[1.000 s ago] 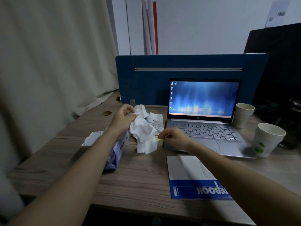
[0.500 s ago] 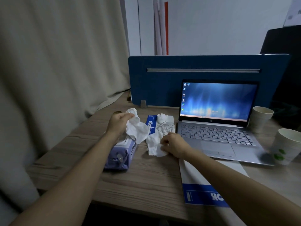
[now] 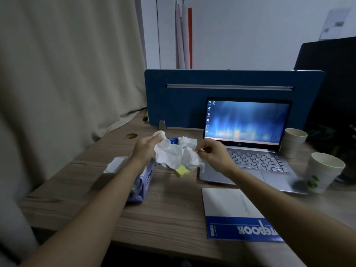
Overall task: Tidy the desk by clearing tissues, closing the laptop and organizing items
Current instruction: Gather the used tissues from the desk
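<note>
Crumpled white tissues (image 3: pixel 176 155) hang above the desk between my two hands. My left hand (image 3: pixel 144 149) grips their left end and my right hand (image 3: pixel 211 153) pinches the right end. Under them lies a yellow sticky-note pad (image 3: pixel 182 170). Another crumpled tissue (image 3: pixel 185 140) rests on a blue box (image 3: pixel 173 140) behind. The silver laptop (image 3: pixel 248 149) stands open with its screen lit, just right of my right hand. A purple wipes pack (image 3: pixel 141 183) lies partly under my left forearm.
A notebook with a blue band (image 3: pixel 234 214) lies near the front edge. Two paper cups (image 3: pixel 293 141) (image 3: pixel 323 171) stand right of the laptop. A blue divider (image 3: pixel 185 99) closes off the back, a curtain (image 3: pixel 67 74) hangs left. A white lid (image 3: pixel 115 165) lies by the wipes.
My right hand has lifted its tissue off the desk and brought it up to the one in my left hand. The yellow pad beneath is now uncovered.
</note>
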